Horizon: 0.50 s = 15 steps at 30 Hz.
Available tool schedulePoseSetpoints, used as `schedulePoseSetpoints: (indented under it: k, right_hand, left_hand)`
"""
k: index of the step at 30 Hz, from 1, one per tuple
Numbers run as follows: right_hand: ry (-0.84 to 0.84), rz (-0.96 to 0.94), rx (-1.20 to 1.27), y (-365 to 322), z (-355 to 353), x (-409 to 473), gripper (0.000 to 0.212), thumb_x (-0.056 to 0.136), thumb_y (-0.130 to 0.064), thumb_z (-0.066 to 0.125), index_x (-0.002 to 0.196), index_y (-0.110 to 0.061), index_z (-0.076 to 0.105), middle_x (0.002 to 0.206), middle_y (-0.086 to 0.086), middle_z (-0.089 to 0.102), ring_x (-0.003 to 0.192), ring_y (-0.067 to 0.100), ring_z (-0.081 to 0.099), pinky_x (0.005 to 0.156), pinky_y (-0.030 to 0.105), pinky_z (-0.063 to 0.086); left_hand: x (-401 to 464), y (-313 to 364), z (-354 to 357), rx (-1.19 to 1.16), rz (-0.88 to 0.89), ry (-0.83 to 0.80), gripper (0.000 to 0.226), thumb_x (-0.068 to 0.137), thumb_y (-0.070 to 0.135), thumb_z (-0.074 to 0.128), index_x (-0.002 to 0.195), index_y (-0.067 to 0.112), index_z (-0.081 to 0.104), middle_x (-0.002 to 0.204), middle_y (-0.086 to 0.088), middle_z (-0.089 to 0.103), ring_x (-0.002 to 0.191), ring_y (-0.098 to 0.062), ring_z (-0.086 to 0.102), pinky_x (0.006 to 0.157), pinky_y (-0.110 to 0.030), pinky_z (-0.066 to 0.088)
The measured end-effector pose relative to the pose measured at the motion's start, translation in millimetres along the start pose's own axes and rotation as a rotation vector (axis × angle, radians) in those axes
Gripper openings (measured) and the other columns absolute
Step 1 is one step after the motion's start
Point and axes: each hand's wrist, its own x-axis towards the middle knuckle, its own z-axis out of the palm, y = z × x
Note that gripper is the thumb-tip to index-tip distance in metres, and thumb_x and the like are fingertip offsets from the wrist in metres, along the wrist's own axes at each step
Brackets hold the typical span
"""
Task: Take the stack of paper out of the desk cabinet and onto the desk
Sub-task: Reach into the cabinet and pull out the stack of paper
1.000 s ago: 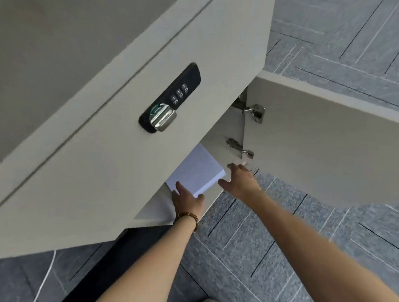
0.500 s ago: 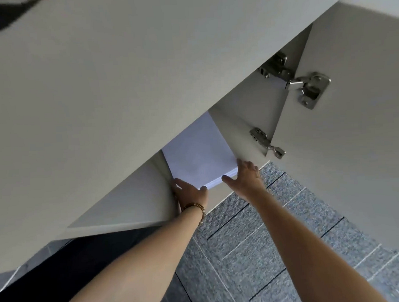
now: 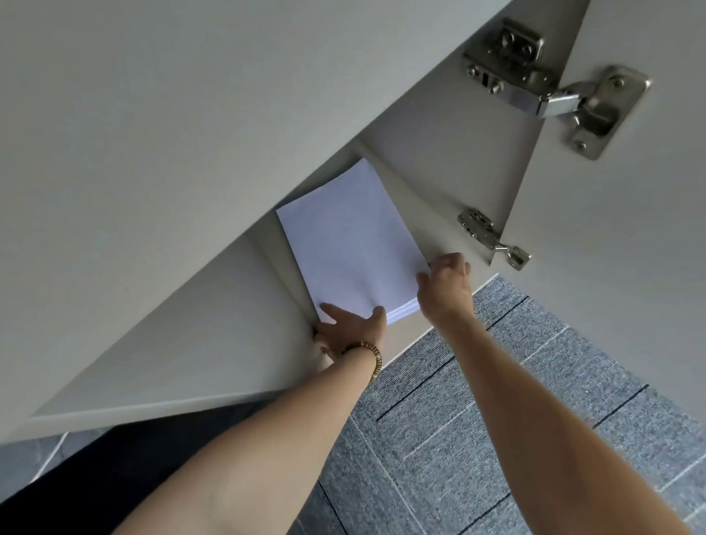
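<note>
Grey carpet [image 3: 516, 443] is showing below the open cabinet door [image 3: 649, 251]. The stack of paper [image 3: 354, 242] is lying at the cabinet shelf [image 3: 224, 335] front edge, more exposed than before. The left hand [image 3: 348, 329] and right hand [image 3: 446, 289] are pinching its near corners beside the hinges [image 3: 493, 239].

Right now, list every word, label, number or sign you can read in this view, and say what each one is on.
None: no readable text in this view.
White stack of paper: top sheet blank.
Upper silver metal hinge and lower silver metal hinge: screws only, no legible stamp.
Pale grey open cabinet door: plain.
Beaded bracelet on the left wrist: no lettering.
</note>
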Motion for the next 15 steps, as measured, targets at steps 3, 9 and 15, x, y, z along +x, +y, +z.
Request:
schedulePoseSetpoints:
  k: [3, 9, 15]
  right_hand:
    - [0.04, -0.036, 0.02, -6, 3, -2, 0.03, 0.095, -0.003, 0.047, 0.121, 0.012, 0.055, 0.127, 0.026, 0.053, 0.117, 0.039, 0.05, 0.1, 0.038, 0.039]
    - [-0.09, 0.009, 0.134, -7, -11, 6, 0.028, 0.094, -0.01, 0.045, 0.118, 0.005, 0.052, 0.112, 0.027, 0.064, 0.108, 0.043, 0.06, 0.094, 0.045, 0.045]
    - [-0.123, 0.018, 0.131, 28, -26, -15, 0.023, 0.095, -0.017, 0.049, 0.11, -0.001, 0.056, 0.091, 0.017, 0.065, 0.093, 0.037, 0.065, 0.075, 0.035, 0.046]
  left_hand:
    - [-1, 1, 1, 0.007, 0.0, -0.002, 0.102, 0.077, 0.053, 0.061, 0.156, 0.013, 0.009, 0.153, -0.023, 0.025, 0.14, -0.041, 0.023, 0.112, -0.051, 0.029]
    - [-14, -5, 1, -0.03, 0.049, -0.065, 0.1, 0.081, 0.057, 0.056, 0.157, 0.018, 0.005, 0.155, -0.024, 0.024, 0.143, -0.043, 0.018, 0.109, -0.054, 0.034]
    - [-47, -35, 7, -0.08, 0.109, -0.166, 0.101, 0.081, 0.057, 0.058, 0.157, 0.021, 0.002, 0.156, -0.024, 0.022, 0.145, -0.04, 0.02, 0.11, -0.056, 0.036]
